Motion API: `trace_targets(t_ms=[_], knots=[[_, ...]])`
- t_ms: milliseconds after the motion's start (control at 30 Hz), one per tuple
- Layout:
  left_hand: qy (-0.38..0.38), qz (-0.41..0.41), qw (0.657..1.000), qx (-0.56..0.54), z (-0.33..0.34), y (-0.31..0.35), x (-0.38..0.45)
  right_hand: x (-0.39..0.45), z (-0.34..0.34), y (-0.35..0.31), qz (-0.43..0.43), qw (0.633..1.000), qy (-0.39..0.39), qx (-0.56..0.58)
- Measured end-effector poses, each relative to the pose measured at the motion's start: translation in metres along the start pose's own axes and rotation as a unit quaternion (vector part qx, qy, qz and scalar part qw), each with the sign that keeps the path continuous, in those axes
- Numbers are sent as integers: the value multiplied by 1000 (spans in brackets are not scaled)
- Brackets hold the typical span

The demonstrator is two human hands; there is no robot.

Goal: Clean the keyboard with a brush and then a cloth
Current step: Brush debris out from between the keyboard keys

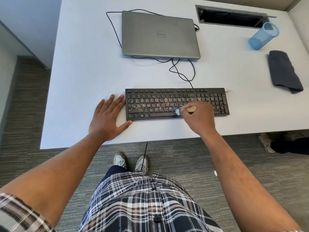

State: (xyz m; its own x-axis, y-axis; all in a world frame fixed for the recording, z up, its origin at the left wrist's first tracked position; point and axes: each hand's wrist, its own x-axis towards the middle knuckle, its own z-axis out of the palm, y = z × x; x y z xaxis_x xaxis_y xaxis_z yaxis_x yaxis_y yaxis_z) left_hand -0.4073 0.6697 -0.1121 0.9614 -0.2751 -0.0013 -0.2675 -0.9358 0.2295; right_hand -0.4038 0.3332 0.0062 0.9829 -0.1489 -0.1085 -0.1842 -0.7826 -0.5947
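Keyboard (177,103): rigid, light, crumb-strewn, at desk (87,67) front edge. Left hand (107,118) flat, fingers straight, bracing left end (slides otherwise). Right hand (199,114) clamped on brush (184,111); wooden handle stiff, bristles soft. Cloth (284,71) limp, far right.

White counter (87,67) w/ black keyboard (217,104) near its front edge, crumbs over the middle keys. Closed grey laptop (160,34) behind the keyboard, cable (182,71) looping between them. Blue mesh cup (263,36) on its side, back-right of the keyboard; folded dark cloth (284,71) right of it, nearer than the cup. Cable slot (232,16) in the counter behind the cup. Left hand (107,118) flat on the counter, touching the keyboard's left end.
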Motion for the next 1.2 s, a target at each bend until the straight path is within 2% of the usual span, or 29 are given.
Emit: trace_targets(t_ms=[200, 367, 567, 767, 933, 1100, 1200], knots=[[2, -1, 1000, -1, 0, 0, 0, 6, -11, -4, 15, 997, -67, -38], [4, 1, 1000, -2, 1, -1, 0, 7, -14, -5, 0, 1000, -12, 2], [9, 1, 1000, 0, 1, 0, 0, 3, -10, 0, 19, 995, -87, -32], [6, 0, 1000, 1, 0, 0, 0, 6, -17, -8, 6, 999, -38, -8], [8, -3, 1000, -6, 0, 1, -1, 5, -15, -8, 13, 993, -112, -44], [7, -3, 1000, -7, 0, 1, -1, 8, -18, -11, 7, 999, -48, -16], [6, -3, 1000, -7, 0, 1, -1, 6, -15, -9, 15, 993, -110, -42]])
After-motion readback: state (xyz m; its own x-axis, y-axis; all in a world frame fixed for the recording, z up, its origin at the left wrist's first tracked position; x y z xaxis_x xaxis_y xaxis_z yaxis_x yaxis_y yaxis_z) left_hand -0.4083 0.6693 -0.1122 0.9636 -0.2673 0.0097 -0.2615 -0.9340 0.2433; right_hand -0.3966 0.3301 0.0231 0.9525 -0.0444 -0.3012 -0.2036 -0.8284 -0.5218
